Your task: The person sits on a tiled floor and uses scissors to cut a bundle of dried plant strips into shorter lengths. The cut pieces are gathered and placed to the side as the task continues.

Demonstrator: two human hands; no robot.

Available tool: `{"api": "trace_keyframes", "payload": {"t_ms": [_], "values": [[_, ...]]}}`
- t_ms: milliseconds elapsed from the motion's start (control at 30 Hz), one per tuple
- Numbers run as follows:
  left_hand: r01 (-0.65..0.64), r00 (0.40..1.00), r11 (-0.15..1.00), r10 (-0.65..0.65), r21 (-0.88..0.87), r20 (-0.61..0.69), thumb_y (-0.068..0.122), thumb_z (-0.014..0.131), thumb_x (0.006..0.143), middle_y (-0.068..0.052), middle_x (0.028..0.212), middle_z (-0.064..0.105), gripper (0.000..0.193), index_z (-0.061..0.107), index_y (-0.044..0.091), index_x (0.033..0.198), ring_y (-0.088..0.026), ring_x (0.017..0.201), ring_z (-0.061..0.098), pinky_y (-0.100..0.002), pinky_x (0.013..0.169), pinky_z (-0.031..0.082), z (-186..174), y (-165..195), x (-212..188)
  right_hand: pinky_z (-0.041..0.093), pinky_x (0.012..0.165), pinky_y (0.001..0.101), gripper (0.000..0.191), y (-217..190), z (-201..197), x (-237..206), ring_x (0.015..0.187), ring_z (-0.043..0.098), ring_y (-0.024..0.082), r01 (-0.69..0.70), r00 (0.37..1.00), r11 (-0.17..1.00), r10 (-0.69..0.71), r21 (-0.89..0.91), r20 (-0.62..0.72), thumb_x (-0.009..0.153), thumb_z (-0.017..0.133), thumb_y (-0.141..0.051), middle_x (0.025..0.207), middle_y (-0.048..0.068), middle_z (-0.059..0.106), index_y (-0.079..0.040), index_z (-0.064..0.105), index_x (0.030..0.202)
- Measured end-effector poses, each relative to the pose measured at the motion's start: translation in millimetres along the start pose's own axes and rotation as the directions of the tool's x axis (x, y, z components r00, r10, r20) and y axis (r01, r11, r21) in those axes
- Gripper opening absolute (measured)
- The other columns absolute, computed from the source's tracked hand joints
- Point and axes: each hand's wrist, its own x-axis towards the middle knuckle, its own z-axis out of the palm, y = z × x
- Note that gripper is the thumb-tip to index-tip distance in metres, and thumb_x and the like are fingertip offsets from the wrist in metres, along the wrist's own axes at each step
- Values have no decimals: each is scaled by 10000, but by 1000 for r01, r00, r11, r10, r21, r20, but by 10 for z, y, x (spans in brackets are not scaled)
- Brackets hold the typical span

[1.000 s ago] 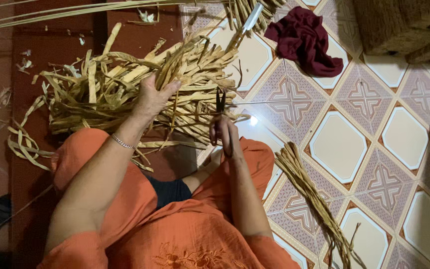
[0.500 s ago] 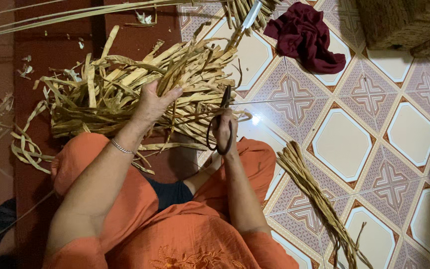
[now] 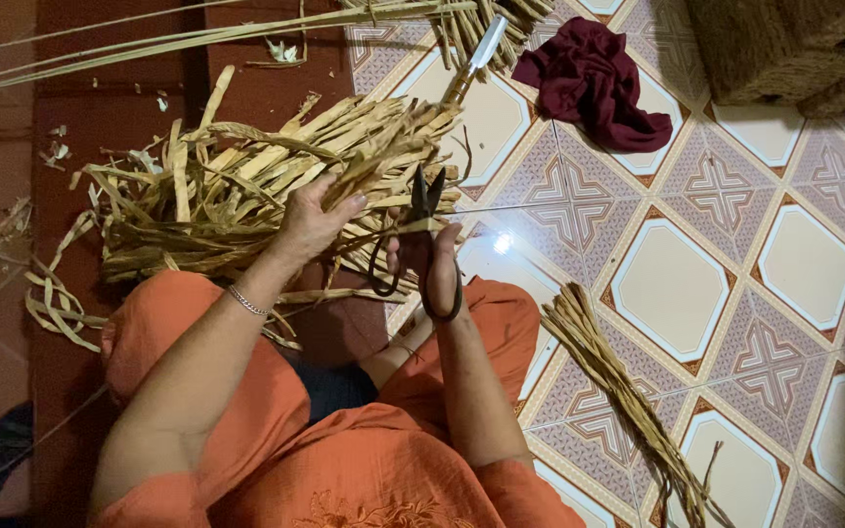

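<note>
Left hand [image 3: 313, 221] grips dried leaf strips [image 3: 246, 196] from the heap on the floor, with bare red floor beyond it; right hand [image 3: 434, 256] clenches black scissors [image 3: 421, 244] just beside. Open patterned tiles [image 3: 677, 284] spread rightward, where a woven basket [image 3: 794, 49] is cut off.

A crumpled dark red cloth [image 3: 599, 83] lies on the patterned tile floor [image 3: 677, 284] near the top. Right of it, in the upper corner, stands a woven basket [image 3: 794, 49]. 1 twisted bundle of dry fibre [image 3: 628, 401] stretches across the tiles toward the lower edge. Long pale stalks [image 3: 198, 39] run along the top left, with small scraps [image 3: 56, 152] scattered on the dark red floor [image 3: 70, 117].
</note>
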Motion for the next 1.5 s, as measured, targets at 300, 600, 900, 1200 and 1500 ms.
{"api": "trace_keyframes", "payload": {"t_ms": [300, 600, 900, 1200, 1500], "values": [[-15, 997, 997, 9, 78, 79, 184, 745, 946, -15, 839, 749, 192, 767, 131, 1129, -79, 731, 659, -292, 618, 550, 39, 1, -10, 353, 496, 276, 959, -135, -17, 88, 541, 432, 111, 73, 971, 997, -78, -30, -225, 989, 210, -766, 707, 1, 537, 40, 636, 1287], [-18, 999, 995, 13, 96, 51, 202, 721, 966, -14, 876, 759, 235, 745, 129, 1188, -96, 744, 665, -301, 636, 561, 25, 32, -7, 314, 478, 253, 765, 99, -254, 1, 543, 382, 77, 131, 910, 964, -209, -229, -357, 1074, 266, -638, 715, -9, 488, 19, 639, 1195], [-334, 931, 795, 361, 506, 49, 53, 706, 930, -122, 905, 778, 208, 740, 84, 1132, -235, 694, 740, -383, 624, 579, 40, 6, -17, 479, 659, 440, 505, -254, -499, -64, 727, 624, 306, 103, 924, 317, -382, -943, -27, 1064, 464, -438, 801, 147, 611, -15, 582, 1313], [-392, 901, 762, 431, 515, 46, 8, 728, 853, -144, 996, 774, 278, 732, 57, 1126, -290, 786, 748, -408, 684, 586, 33, -43, -49, 459, 641, 447, 464, 86, -571, 16, 680, 599, 316, 68, 916, 270, -398, -961, -47, 1148, 415, -397, 733, 158, 616, -35, 677, 1021], [26, 994, 949, -57, 313, 91, 230, 739, 1008, -105, 820, 751, 173, 782, 135, 1146, -234, 666, 627, -388, 558, 500, -27, 6, -15, 379, 502, 305, 607, 149, -680, 25, 542, 449, 115, 13, 917, 876, -203, -483, -344, 1074, 275, -528, 655, 10, 501, -51, 650, 1052]]}}
